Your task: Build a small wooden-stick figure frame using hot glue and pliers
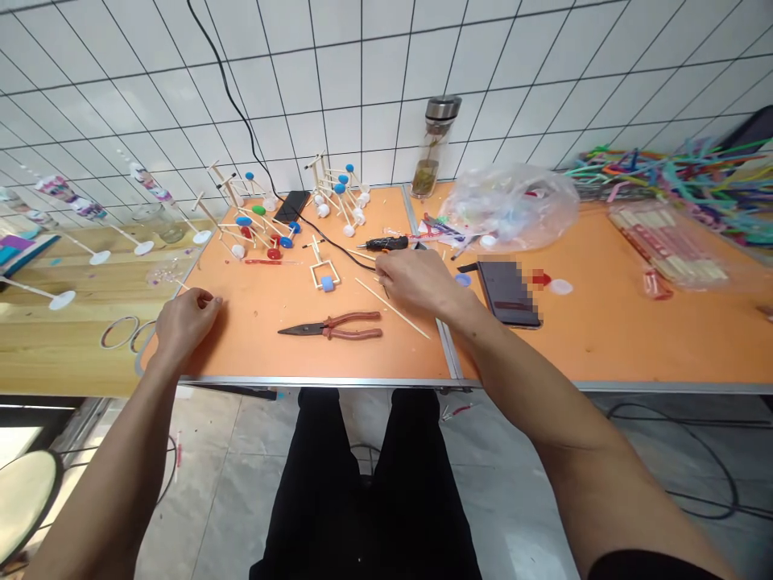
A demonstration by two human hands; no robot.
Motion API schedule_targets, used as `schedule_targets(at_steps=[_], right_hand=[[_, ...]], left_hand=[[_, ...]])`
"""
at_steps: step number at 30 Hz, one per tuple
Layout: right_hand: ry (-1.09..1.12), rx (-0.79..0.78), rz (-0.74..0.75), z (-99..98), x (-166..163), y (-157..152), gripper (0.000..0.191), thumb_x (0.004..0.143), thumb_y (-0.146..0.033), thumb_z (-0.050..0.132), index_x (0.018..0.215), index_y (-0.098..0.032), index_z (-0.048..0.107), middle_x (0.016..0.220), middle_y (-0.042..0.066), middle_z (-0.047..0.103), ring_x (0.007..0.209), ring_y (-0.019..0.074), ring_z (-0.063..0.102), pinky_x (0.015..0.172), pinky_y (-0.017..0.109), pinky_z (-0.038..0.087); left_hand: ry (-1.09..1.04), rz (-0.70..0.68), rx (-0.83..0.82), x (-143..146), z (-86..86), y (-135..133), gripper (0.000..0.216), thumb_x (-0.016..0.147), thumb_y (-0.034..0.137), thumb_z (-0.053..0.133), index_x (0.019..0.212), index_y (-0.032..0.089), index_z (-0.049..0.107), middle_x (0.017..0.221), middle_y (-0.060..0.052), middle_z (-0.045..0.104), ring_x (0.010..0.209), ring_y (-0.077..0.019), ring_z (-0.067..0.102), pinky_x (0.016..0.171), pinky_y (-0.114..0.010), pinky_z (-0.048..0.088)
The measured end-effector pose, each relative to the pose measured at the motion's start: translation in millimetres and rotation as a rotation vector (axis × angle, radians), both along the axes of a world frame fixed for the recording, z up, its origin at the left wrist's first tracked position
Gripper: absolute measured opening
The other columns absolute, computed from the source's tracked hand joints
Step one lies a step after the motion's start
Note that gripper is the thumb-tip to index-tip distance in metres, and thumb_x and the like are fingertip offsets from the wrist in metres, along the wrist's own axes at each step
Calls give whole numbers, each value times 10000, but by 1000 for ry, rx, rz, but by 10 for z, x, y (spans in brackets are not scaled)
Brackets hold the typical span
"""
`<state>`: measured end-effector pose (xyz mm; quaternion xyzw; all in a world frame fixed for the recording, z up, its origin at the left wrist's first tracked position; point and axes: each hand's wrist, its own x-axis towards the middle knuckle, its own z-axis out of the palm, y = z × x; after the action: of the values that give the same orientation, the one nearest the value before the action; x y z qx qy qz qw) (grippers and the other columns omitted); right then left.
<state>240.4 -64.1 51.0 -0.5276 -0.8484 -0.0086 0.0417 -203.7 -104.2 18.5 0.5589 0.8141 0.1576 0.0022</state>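
My left hand (187,322) rests at the left end of the orange table, its fingers closed in a pinch. A thin pale stick end (182,284) shows just behind it; whether the fingers hold it is unclear. My right hand (416,278) is closed near the middle of the table, and what it grips is hidden beneath the fingers. Beside it lie a loose wooden stick (395,310) and a black-handled tool with a pointed tip (387,243). Between my hands are needle-nose pliers (326,329) with reddish handles and a small stick frame (327,283) with a blue piece.
Stick models with coloured caps (259,229) stand at the back left, near a black phone (292,206). A glass bottle (427,161), plastic bag (513,205) and larger phone (508,294) occupy the right side. Packaged sticks (670,246) lie farther right. A black cable (226,84) crosses the table.
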Motion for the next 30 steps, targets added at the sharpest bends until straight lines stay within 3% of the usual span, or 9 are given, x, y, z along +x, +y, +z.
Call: schedule_targets(at_steps=[6, 12, 18, 22, 25, 28, 30], right_hand=[[-158, -49, 40, -78, -71, -20, 420, 1028, 11, 433, 1197, -87, 804, 1157, 255, 840, 1118, 402, 824, 719, 388, 418], [-154, -63, 41, -130, -98, 30, 377, 1034, -5, 476, 1224, -81, 793, 1194, 280, 835, 1187, 399, 820, 793, 392, 512], [-73, -14, 92, -210, -71, 73, 422, 992, 8, 505, 1331, -112, 724, 1164, 237, 843, 1149, 376, 827, 737, 368, 455], [52, 37, 76, -191, -98, 63, 479, 955, 15, 506, 1383, -125, 669, 1217, 219, 837, 1106, 348, 811, 698, 362, 370], [260, 78, 119, -187, -164, 28, 430, 936, -35, 539, 1320, -186, 662, 1234, 136, 837, 1084, 297, 775, 679, 358, 300], [452, 78, 189, -198, -265, -50, 357, 938, -76, 521, 1233, -218, 663, 1167, 71, 831, 1016, 249, 734, 683, 351, 277], [547, 63, 244, -203, -324, -106, 297, 954, -104, 513, 1185, -214, 664, 1170, 63, 821, 1008, 232, 715, 716, 341, 307]], left_hand=[[68, 11, -67, -16, 38, -1, 323, 898, 541, 729, 918, 218, 732, 778, -41, 624, 678, -180, 336, 737, -315, 228], [44, -35, -29, -66, 17, -5, 470, 801, 672, 819, 949, 233, 738, 783, -13, 654, 671, -164, 346, 766, -310, 223], [35, 23, -93, 98, 201, -40, 458, 787, 618, 839, 1011, 237, 721, 833, -50, 712, 675, -181, 388, 762, -334, 245], [29, 37, 11, 287, 322, -115, 359, 788, 502, 827, 1025, 253, 722, 786, -21, 707, 681, -199, 464, 744, -321, 282], [-222, -116, 99, 609, 337, -186, 351, 850, 514, 778, 1082, 253, 752, 808, -12, 712, 741, -225, 608, 707, -319, 390], [-731, -264, 126, 1119, 291, -232, 509, 731, 552, 889, 1080, 210, 749, 831, -23, 737, 701, -188, 625, 690, -316, 504], [-928, -349, 99, 1475, 248, -227, 595, 681, 545, 959, 1114, 192, 755, 827, -29, 755, 684, -168, 638, 677, -299, 524]])
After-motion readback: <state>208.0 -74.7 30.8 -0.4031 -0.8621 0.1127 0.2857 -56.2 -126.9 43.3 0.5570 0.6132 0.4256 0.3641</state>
